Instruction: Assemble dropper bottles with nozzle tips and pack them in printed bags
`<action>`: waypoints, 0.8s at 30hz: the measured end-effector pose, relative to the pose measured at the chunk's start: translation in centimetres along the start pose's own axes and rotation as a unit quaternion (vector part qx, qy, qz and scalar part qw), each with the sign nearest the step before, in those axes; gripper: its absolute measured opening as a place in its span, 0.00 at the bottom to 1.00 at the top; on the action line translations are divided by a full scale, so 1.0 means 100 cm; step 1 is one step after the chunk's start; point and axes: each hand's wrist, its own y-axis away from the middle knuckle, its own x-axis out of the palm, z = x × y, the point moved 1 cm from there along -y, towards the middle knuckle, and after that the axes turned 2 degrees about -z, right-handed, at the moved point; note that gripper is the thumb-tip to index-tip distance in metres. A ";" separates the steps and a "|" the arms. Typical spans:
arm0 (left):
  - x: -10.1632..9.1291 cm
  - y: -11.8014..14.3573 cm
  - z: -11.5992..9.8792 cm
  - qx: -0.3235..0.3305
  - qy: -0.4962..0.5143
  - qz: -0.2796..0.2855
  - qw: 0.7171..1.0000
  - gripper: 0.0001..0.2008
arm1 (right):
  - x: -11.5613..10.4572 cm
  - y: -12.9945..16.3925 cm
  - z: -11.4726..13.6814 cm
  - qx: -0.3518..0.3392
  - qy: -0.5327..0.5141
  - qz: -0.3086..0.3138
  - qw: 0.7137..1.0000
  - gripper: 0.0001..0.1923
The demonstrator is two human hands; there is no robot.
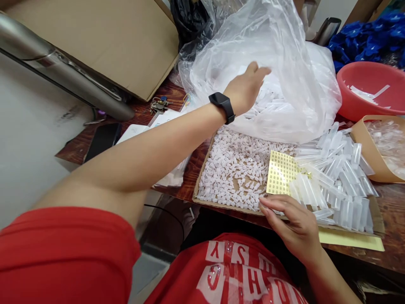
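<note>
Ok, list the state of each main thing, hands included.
Plastic bag: open
Cardboard tray: loaded, uncovered
Sticker sheet: partly covered by tubes
Red bowl: uncovered, holding strips
Watch: strapped on, screen dark
Left hand: at the bag's opening, grip unclear
Right hand: partly curled, grip unclear

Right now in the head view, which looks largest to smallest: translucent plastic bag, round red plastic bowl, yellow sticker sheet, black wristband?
1. Translucent plastic bag
2. Round red plastic bowl
3. Yellow sticker sheet, partly covered
4. Black wristband
</note>
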 end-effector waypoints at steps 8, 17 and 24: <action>-0.001 0.156 -0.063 -0.039 0.389 0.080 0.917 0.28 | -0.014 0.010 -0.004 0.126 -0.107 -0.129 0.978 0.12; 0.058 0.237 -0.063 -0.057 0.406 0.174 0.895 0.21 | -0.019 0.018 0.001 0.164 -0.174 -0.130 0.962 0.08; 0.062 0.240 -0.064 0.046 0.359 0.175 0.916 0.17 | -0.014 0.019 0.007 0.159 -0.167 -0.078 0.970 0.05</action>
